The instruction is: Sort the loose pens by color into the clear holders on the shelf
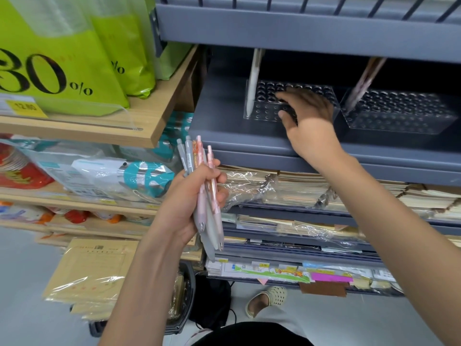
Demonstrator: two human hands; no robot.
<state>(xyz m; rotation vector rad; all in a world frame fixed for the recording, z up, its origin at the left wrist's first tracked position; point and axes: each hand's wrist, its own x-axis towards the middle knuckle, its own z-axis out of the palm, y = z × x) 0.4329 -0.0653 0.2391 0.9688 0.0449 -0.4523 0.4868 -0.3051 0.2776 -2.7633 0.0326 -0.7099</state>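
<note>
12–3 o'clock: tiered grey metal shelf unit [311, 28] | 10 o'clock: light wooden shelf [159, 113] bearing lime-green plastic bags [74, 58] printed 30% | 4 o'clock: film-wrapped notebook stacks [299, 186] | 7 o'clock: brown paper envelopes in clear film [94, 265] | 6 o'clock: pale grey floor [349, 320]

There are two clear holders, the left holder [264, 114] with one white pen [253, 81], the right holder [399, 116] with a blurred few, plus about five pens [210, 221] in the left hand [184, 208].
</note>
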